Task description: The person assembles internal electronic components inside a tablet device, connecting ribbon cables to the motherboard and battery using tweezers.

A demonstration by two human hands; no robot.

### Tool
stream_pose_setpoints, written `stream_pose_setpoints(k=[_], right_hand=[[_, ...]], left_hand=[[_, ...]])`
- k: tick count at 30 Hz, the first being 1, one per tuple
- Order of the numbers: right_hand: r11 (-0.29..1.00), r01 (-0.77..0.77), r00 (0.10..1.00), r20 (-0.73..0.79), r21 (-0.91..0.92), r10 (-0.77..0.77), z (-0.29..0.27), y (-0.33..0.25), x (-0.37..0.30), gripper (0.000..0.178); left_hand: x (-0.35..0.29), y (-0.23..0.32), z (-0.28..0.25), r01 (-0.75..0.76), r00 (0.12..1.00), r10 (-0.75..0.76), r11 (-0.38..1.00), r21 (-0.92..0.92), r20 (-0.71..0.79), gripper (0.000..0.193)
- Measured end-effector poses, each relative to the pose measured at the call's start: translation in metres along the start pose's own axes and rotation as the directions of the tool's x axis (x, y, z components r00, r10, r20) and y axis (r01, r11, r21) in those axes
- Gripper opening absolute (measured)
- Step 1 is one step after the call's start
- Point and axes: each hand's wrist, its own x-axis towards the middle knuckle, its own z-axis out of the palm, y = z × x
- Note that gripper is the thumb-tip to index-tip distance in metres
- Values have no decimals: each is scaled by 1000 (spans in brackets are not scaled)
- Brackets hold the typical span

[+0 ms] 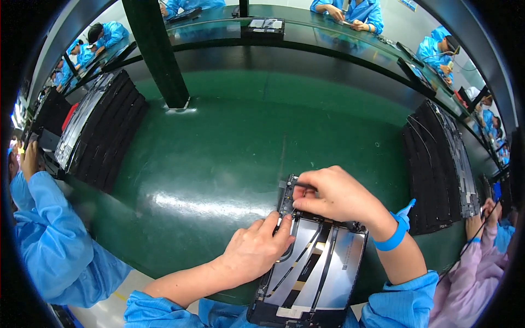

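Currently | opened device (311,268): mostly near-side of right hand (336,194) | left hand (254,243): touching

No words or numbers could be read. A little blue sign (409,4) was up on the wall, at the top right, but it was too small to read. Tiny dark marks (345,259) sat on the shiny silver panel (342,279) of the flat black device (309,262). A pale patch (290,312) near its bottom edge looked like a label, too blurry to read.
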Motion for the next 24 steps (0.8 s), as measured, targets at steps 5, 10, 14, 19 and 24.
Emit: stream_pose_setpoints(k=[5,10,14,19,24], right_hand=[[999,-50,959,280,2,48,4,10,15,15],[996,-88,938,337,9,80,5,8,21,15],[993,-103,929,352,-62,118,4,-2,18,16],[989,-69,946,306,-129,106,5,0,8,15],[866,-497,740,-543,-45,397,-8,4,-74,19]], left_hand=[[-1,-2,1,-1,1000,2,999,-40,11,34],[-3,-3,-1,15,1000,-13,997,-71,28,33],[-6,1,-1,11,1000,-11,997,-75,12,33],[-6,1,1,46,998,-42,995,-91,48,39],[-61,7,-15,101,979,-26,924,-369,204,72]])
